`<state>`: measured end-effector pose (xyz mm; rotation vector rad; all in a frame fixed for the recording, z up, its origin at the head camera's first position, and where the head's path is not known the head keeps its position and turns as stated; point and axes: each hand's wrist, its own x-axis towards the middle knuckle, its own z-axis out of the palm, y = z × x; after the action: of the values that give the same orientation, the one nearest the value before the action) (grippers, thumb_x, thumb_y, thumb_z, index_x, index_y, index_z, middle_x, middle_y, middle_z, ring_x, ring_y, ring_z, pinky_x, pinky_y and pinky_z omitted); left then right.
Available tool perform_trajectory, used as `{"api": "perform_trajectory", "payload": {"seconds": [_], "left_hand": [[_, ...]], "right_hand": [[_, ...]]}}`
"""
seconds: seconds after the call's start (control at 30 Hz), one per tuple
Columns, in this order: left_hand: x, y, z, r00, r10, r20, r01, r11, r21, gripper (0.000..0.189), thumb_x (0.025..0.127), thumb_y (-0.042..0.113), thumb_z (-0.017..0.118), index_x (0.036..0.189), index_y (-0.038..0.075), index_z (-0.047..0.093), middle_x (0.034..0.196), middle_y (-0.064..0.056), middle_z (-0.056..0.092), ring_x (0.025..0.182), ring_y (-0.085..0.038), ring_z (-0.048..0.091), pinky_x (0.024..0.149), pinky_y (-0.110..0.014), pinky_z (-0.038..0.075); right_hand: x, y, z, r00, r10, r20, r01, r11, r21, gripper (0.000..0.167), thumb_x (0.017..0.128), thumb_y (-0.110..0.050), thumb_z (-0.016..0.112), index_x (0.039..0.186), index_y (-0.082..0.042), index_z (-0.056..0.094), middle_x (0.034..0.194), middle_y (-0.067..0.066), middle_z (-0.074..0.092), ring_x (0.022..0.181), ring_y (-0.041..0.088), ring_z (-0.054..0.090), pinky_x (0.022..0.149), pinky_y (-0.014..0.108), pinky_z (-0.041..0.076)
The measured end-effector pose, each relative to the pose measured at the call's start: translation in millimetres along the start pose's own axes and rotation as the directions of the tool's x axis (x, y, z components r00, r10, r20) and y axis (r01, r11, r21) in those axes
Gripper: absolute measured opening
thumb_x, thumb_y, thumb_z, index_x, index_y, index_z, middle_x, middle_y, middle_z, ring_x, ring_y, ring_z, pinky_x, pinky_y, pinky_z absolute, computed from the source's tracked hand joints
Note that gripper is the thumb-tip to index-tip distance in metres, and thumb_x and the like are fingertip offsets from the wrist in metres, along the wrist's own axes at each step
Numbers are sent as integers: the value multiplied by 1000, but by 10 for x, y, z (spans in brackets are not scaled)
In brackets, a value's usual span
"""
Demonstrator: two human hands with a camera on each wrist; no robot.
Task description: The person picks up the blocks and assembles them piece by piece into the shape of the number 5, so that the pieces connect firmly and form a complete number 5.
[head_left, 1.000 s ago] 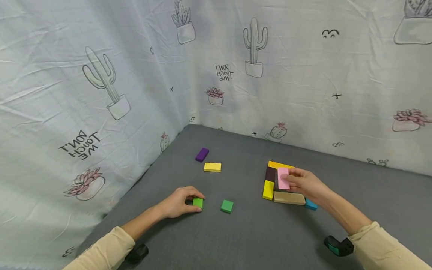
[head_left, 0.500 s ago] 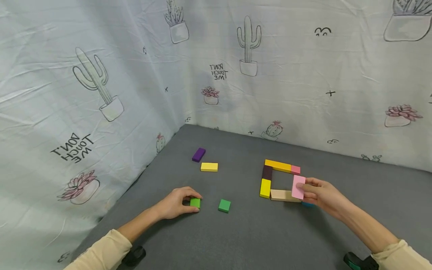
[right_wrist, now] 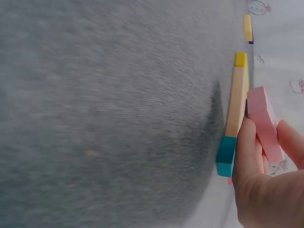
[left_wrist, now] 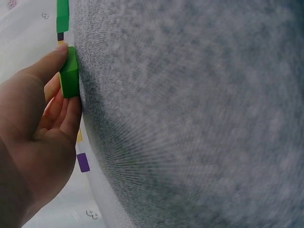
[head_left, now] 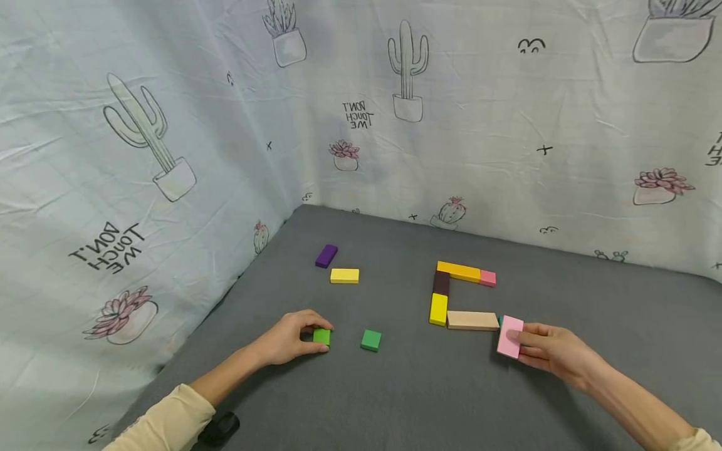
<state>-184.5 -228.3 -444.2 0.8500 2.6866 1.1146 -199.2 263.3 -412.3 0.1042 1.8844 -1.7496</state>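
Note:
On the left of the head view, my left hand [head_left: 284, 340] pinches a light green block [head_left: 321, 337] on the grey table, thumb in front and fingers behind. The wrist view shows that green block [left_wrist: 70, 78] low against the cloth. My right hand [head_left: 558, 355] grips a flat pink block [head_left: 510, 337] between thumb and fingers, above the table. It overlaps most of a teal block [right_wrist: 226, 154] in the head view. Left of it, a tan block [head_left: 472, 321], yellow block [head_left: 438, 309], dark brown block [head_left: 442, 283], orange block [head_left: 459, 272] and small coral block [head_left: 487, 278] form an outline, open at right.
A darker green block [head_left: 371, 340] lies right of my left hand. Farther back are a pale yellow block [head_left: 345, 275] and a purple block [head_left: 326, 255]. White curtains [head_left: 479, 125] with cactus drawings border the table [head_left: 361, 401] behind and at left.
My right hand has carried the pink block from over the outline rightward and nearer to me, uncovering the coral block. The left hand keeps its pinch on the green block. The view shifts slightly.

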Motion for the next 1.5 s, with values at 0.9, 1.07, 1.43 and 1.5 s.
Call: {"api": "perform_trajectory", "payload": {"seconds": [0.9,1.07,1.43,1.5], "left_hand": [[-2,47,-2,999,-32,13,33,999,-12,35,84,19,75,115,7,65,109,2,60,97,-12,59,83,-29,51],[5,41,-2,1000,-27,13,27,999,-18,34,84,17,76,115,6,65,109,2,60,97,-12,59,84,-29,51],[3,57,-1,1000,-24,6,24,1000,-10,34,83,16,76,114,5,66,109,1,60,97,-13,59,84,-29,51],[6,59,-2,1000,-25,6,25,1000,-6,34,83,17,76,114,5,66,109,1,61,97,-13,59,84,-29,51]], "right_hand": [[-67,53,170,974,126,-187,-146,985,-94,44,90,-17,70,113,14,48,89,9,58,76,14,59,73,29,55],[-61,50,173,973,129,-191,-149,984,-98,40,89,-17,70,109,13,50,86,8,60,73,13,59,71,27,55],[-61,55,191,975,108,-195,-132,985,-114,34,90,-19,69,101,9,54,79,8,61,67,10,59,65,24,54],[-66,50,191,975,105,-198,-133,982,-134,34,90,-20,69,101,9,55,79,8,61,66,10,59,64,23,54]]}}
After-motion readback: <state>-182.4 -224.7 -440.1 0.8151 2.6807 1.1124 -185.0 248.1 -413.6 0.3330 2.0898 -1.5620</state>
